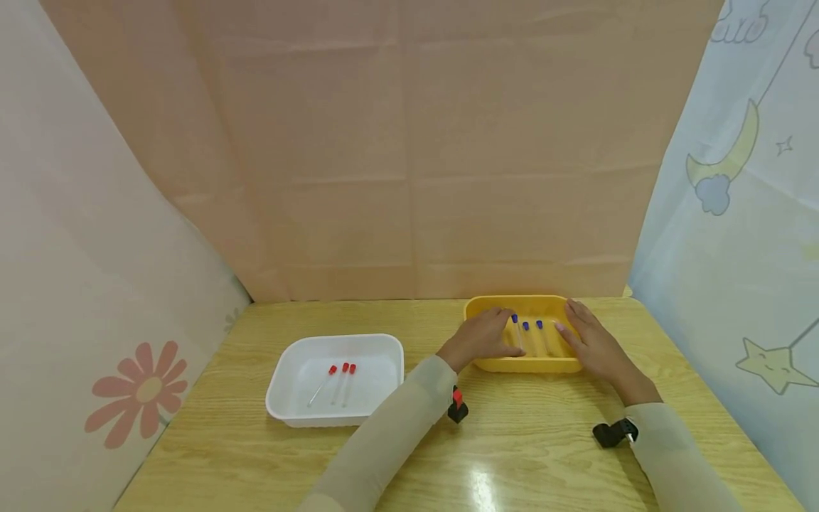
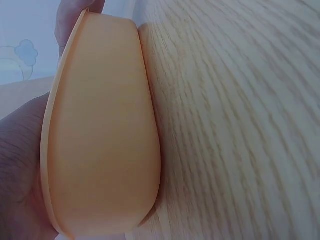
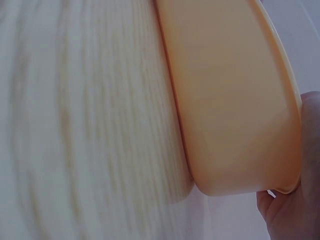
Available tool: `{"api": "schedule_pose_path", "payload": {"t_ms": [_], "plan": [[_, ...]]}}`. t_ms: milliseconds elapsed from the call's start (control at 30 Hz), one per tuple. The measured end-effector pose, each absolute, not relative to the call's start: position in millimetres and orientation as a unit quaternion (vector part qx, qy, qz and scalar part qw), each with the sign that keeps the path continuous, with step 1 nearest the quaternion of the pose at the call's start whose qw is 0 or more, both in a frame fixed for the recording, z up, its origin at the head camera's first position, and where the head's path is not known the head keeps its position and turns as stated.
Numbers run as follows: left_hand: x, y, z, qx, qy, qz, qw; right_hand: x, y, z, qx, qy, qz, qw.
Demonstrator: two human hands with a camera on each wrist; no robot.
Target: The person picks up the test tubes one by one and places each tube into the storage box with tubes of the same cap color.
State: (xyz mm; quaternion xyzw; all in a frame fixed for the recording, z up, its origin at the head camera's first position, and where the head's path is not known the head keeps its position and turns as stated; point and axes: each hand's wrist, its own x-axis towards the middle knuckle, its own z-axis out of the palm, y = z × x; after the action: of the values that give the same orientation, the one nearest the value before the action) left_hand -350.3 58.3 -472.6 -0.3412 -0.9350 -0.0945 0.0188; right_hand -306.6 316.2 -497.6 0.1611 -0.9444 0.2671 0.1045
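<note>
My left hand (image 1: 484, 336) reaches over the left part of a yellow tray (image 1: 525, 365), its thumb and fingers spread apart. The fingertips come close to the blue cap of the leftmost thin clear tube (image 1: 515, 318); whether they touch it is unclear. Beside that tube lie another blue-capped tube (image 1: 526, 326) and a third tube with a blue cap (image 1: 539, 324). My right hand (image 1: 595, 341) holds the tray's right end, thumb over the inside and fingers at the rim. In the right wrist view, the right hand (image 3: 295, 215) shows beside the rim.
A white tray (image 1: 284, 384) stands to the left on the wooden table (image 1: 512, 441), with red-capped tubes (image 1: 345, 368) lying in it. A brown paper backdrop (image 1: 409, 178) rises behind the table. Patterned cloths (image 1: 723, 249) hang at the sides.
</note>
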Motion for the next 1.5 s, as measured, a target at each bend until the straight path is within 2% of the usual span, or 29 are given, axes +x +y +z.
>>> {"api": "schedule_pose_path", "payload": {"t_ms": [500,1500], "plan": [[-356,65,-475,-0.329,-0.942,-0.064,0.008,-306,315,-496,0.161,-0.943,0.272,0.104],[-357,70,-480,-0.318,-0.948,0.023,0.018,-306,315,-496,0.162,-0.945,0.266,0.100]]}}
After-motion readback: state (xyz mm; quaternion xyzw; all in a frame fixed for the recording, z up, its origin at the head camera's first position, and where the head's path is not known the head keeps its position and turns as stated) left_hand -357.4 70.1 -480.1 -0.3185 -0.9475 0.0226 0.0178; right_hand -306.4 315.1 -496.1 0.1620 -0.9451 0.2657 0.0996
